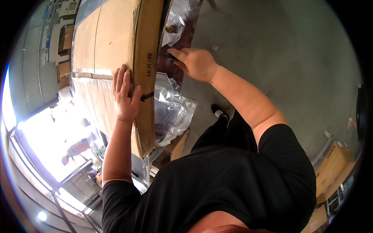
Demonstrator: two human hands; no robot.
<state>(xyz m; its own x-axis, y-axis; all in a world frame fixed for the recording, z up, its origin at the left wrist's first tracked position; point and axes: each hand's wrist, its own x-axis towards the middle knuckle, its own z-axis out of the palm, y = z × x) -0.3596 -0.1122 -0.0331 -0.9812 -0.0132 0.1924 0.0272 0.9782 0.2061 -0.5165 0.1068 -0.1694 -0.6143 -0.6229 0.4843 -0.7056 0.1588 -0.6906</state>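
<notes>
A big flat cardboard box [105,39] lies in front of me to the left, with printed marks and a black arrow on its long side. My left hand [127,101] rests on the box's top near that long edge, fingers stretched out and holding nothing. Beside the box's side, my right hand [199,64] is closed round a small slim black thing [168,56], its index finger reaching along it toward the cardboard. Most of that black thing is hidden by the fingers, so its kind cannot be made out. A strip of clear tape runs across the box top.
Crumpled clear plastic wrap [176,110] hangs below the box's side, above the grey floor [268,50]. More plastic [176,19] lies farther off. Another carton [332,167] stands at the right. At the left, a person [75,149] is near a bright opening, with stacked boxes [66,37] beyond.
</notes>
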